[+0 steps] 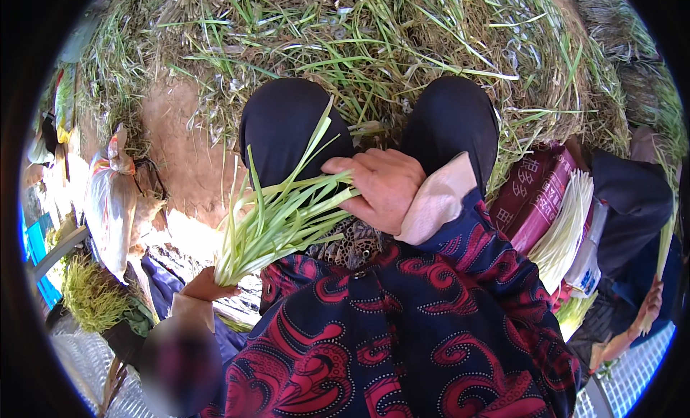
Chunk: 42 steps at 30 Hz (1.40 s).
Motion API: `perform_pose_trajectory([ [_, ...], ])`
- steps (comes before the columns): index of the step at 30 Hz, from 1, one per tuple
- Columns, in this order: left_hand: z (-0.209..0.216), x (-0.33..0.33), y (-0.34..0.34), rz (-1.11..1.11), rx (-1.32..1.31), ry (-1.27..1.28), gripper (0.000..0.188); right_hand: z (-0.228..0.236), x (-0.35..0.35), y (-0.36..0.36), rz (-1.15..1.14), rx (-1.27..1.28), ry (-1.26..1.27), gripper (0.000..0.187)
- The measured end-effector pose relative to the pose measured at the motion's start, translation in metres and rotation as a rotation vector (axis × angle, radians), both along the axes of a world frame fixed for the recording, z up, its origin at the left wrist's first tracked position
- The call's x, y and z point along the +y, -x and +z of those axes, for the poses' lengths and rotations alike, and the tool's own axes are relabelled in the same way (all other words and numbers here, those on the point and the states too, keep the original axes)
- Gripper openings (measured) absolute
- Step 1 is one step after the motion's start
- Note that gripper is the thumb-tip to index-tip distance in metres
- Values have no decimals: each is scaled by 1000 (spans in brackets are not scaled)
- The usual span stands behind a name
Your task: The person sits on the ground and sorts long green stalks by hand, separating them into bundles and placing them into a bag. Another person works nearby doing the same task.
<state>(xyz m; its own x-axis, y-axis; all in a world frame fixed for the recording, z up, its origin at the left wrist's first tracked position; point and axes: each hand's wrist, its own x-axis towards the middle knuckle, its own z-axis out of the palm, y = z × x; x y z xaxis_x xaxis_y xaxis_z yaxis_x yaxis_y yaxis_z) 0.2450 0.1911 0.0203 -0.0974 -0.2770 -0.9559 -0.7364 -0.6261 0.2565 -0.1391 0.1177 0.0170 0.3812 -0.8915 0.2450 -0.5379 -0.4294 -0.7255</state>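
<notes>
A loose bunch of pale green chives (280, 220) lies slantwise over my lap, its leaf tips fanning up and to the right. My left hand (210, 284) is closed round its lower left end, with most of the fingers hidden by the leaves. On the other side, in front of my right knee, my right hand (384, 186) has its fingers curled, with thumb and forefinger pinching several stalks at the bunch's right edge.
Heaped cut greens and dry straw (359, 37) spread beyond my knees. At the right lie a maroon printed bag (528, 191) and a bundle of whitish stalks (564, 235). A co-worker's hand (650, 306) grips long stalks there. A white plastic bag (111, 206) stands at left.
</notes>
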Motion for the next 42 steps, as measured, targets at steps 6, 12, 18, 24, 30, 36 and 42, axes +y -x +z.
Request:
perform_pose_trajectory([
  [6,-5,-2,-2,-66,-51,-25,41,-9,-6,-10,-65,95,170,14],
  [12,-2,11,3,-39,32,71,46,-39,-24,15,-295,348,120,7],
  [18,-4,10,0,19,100,57,45,0,-49,73,-383,49,116,12],
  [24,4,6,11,44,114,47,40,8,-27,32,72,-174,-135,14],
  [30,35,-14,41,-48,143,288,33,58,-22,28,-63,-381,125,21],
  [36,63,-35,91,87,261,372,36,84,-18,30,94,-271,433,17],
  [42,42,-38,124,45,386,419,34,63,16,-9,278,-276,282,22],
])
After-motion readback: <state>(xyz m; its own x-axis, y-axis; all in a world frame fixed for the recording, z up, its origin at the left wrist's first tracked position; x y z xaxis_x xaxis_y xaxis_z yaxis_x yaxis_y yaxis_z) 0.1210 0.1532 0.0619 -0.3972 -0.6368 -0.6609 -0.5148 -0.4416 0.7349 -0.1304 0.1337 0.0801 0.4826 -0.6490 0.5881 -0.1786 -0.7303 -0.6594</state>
